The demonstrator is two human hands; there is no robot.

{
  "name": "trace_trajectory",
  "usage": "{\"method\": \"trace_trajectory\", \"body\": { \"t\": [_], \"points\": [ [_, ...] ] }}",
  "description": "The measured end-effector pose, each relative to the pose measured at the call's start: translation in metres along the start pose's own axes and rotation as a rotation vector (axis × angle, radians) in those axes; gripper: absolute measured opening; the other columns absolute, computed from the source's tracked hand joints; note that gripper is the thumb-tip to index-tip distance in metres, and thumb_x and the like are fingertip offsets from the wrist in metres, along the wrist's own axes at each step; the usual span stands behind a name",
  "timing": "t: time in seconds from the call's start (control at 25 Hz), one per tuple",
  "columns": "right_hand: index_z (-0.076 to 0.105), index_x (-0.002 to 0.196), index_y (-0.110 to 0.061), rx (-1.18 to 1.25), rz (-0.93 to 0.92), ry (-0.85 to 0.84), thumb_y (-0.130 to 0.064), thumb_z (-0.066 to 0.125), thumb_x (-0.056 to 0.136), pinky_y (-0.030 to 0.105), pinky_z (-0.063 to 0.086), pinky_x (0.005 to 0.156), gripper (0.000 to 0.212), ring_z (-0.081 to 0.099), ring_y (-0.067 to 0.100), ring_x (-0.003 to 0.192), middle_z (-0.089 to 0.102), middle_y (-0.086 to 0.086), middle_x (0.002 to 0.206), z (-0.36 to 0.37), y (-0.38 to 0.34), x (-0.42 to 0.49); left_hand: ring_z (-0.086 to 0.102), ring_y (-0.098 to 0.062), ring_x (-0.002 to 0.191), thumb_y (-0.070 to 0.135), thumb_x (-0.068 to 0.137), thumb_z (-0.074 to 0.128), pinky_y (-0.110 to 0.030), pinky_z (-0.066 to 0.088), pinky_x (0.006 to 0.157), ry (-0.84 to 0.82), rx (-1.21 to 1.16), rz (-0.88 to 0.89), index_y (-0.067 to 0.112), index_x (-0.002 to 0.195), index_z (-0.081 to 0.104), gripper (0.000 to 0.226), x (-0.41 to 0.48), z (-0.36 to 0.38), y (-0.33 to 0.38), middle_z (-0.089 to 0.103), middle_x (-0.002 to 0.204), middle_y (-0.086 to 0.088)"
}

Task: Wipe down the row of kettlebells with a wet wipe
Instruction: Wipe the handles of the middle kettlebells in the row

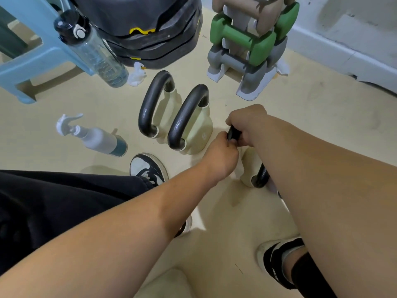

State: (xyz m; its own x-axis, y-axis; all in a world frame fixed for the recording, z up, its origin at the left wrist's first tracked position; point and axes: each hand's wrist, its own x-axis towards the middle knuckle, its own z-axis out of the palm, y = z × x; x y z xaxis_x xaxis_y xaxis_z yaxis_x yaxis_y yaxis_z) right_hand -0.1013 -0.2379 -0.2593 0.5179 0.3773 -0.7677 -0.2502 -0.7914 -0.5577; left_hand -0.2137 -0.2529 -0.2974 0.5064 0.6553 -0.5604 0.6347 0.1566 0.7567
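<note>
Floor (pixel 322 125) open beside gripped kettlebell (pixel 249 166)

I see a bright room with soft, even light from above. Shadows on the pale floor (pixel 322 117) are faint and small. Shiny spots of glare sit on the black handle of the middle kettlebell (pixel 189 119). The picture bends at the edges, so the blue stool (pixel 32 61) on the far left leans. My near arms look a bit blurry and huge.
</note>
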Motion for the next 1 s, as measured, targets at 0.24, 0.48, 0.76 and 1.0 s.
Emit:
{"method": "trace_trajectory", "body": {
  "t": [0.24,0.48,0.76,1.0],
  "points": [
    [0.049,0.088,-0.005,0.109,0.009,0.043,0.005,0.055,0.064,0.054,0.057,0.076,0.027,0.069,0.033,0.077,0.058,0.018,0.084,0.015,-0.004,0.006,0.054,-0.017,0.075,0.020,0.100,0.038,-0.031,0.044,0.066,0.012,-0.010,0.023,0.010,0.110,0.057,0.024,0.000,-0.024,0.003,0.064,0.094,-0.007],
    [0.053,0.088,-0.002,0.073,-0.048,0.052,-0.003,0.059,0.056,0.054,0.059,0.067,0.033,0.064,0.034,0.064,0.055,0.014,0.080,0.016,0.002,0.006,0.056,-0.013,0.083,0.014,0.104,0.037,-0.021,0.041,0.067,0.097,0.080,0.170,0.011,0.114,0.053,0.019,-0.010,-0.016,0.002,0.061,0.096,0.005],
    [0.061,0.088,0.004,-0.073,-0.087,-0.042,-0.003,0.056,0.081,0.052,0.063,0.069,0.011,0.072,0.036,0.065,0.071,0.024,0.084,0.003,-0.015,0.003,0.061,-0.024,0.086,0.017,0.103,0.038,-0.033,0.044,0.070,0.145,0.198,0.152,0.010,0.119,0.052,0.023,0.006,-0.022,0.002,0.063,0.102,-0.008],
    [0.059,0.102,-0.005,-0.416,-0.314,0.060,-0.010,0.054,0.091,0.035,0.053,0.078,0.014,0.062,0.032,0.092,0.062,0.016,0.103,-0.028,-0.030,0.006,0.001,-0.038,0.153,0.009,0.094,0.047,-0.047,0.019,0.123,0.075,0.904,0.442,0.006,0.159,-0.003,0.082,-0.001,-0.006,-0.004,-0.003,0.165,-0.021]
  ]
}}
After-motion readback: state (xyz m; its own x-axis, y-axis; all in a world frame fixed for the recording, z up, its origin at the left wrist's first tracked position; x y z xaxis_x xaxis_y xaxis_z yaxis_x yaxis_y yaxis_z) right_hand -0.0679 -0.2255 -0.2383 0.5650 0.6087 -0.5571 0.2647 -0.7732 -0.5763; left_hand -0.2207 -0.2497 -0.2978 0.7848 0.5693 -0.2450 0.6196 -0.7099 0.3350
